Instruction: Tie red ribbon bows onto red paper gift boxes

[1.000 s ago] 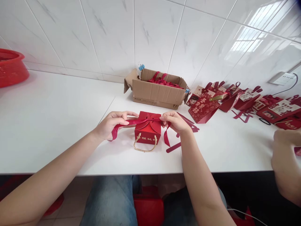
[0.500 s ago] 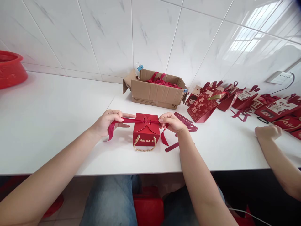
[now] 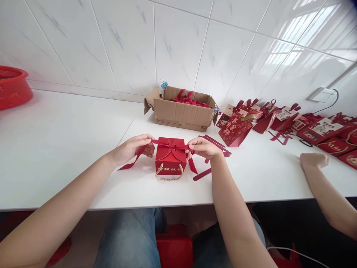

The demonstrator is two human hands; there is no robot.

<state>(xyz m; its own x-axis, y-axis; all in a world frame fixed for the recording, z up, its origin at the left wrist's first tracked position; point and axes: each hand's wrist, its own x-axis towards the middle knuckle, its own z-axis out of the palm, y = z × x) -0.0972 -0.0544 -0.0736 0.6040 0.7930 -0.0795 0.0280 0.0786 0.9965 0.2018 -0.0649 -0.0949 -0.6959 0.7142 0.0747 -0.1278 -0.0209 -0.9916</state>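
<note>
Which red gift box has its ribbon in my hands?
The petal-topped gift box between your left hand and right hand, gold rope handle towards you; both pinch its ribbon. The other boxes sit farther right.

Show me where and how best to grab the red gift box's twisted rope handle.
Probably pinch the bottom of the twisted rope handle from the near side of the white table: its loop bows out that way from the front of the red gift box, clear of the left hand and right hand.
</note>
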